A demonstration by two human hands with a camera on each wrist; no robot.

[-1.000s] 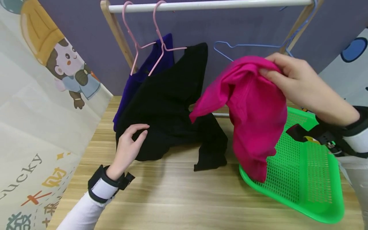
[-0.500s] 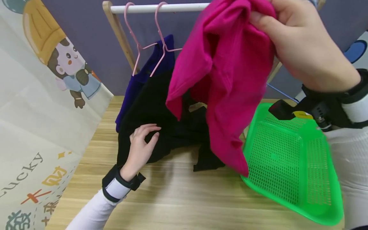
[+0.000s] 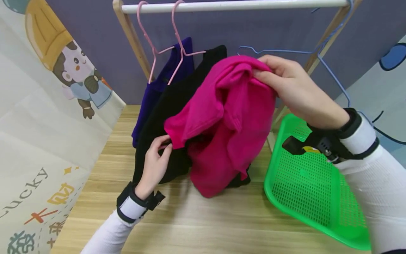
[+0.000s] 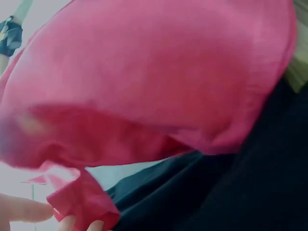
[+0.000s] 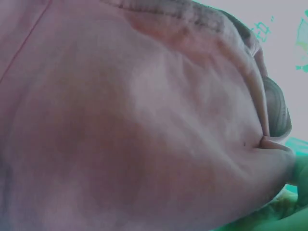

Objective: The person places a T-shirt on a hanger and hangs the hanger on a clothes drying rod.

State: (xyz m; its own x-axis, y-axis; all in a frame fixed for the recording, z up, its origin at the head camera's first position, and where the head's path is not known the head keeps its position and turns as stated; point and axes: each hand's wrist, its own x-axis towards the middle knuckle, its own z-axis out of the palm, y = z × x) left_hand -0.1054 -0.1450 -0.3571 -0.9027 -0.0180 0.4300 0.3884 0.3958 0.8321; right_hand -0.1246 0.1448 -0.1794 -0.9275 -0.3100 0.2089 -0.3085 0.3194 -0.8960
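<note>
A bright pink T-shirt (image 3: 250, 116) hangs in loose folds in front of the rack. My right hand (image 3: 298, 88) grips its upper edge, thumb in front. At the lower left, my left hand (image 3: 155, 162) pinches a sleeve-like corner of it; the left wrist view shows fingertips (image 4: 96, 225) against that pink fabric (image 4: 144, 72). In the right wrist view the cloth (image 5: 144, 120) fills most of the picture. Behind the T-shirt, a black top (image 3: 171, 102) and a dark blue top (image 3: 152, 102) hang on pink hangers (image 3: 182, 51), the black one partly hidden.
A white rail (image 3: 234, 5) on a wooden frame (image 3: 133, 40) stands against the grey back wall. At the right of it hangs a blue hanger (image 3: 320, 49). The green plastic basket (image 3: 304, 190) stands on the wooden table (image 3: 203, 225) below my right arm. Printed sheets (image 3: 41, 141) line the sides.
My right hand has lifted the pink T-shirt toward me, then carried it left and lowered it before the black top. My left hand has moved slightly right and taken its corner.
</note>
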